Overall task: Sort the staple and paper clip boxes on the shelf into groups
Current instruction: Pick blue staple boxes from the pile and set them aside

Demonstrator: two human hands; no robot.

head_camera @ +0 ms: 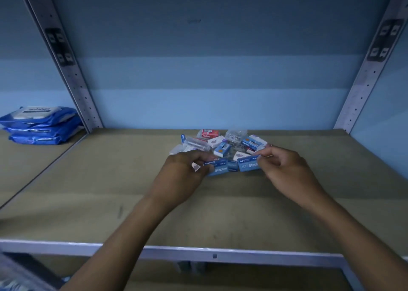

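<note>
A heap of small boxes lies mid-shelf: a red staple box [210,133], clear plastic paper clip boxes [236,134], white boxes [216,141] and blue staple boxes [222,149]. At the heap's near edge my left hand [183,176] pinches a blue box marked Staples [217,168]. My right hand [287,173] pinches a second blue staples box [248,163]. A third small blue box [232,166] sits between the two held ones.
The brown shelf board [110,180] runs wide to both sides, with a metal front rail [198,254]. Perforated uprights [72,74] stand at the back left and right. A stack of blue wipe packs [42,125] lies on the neighbouring shelf at left.
</note>
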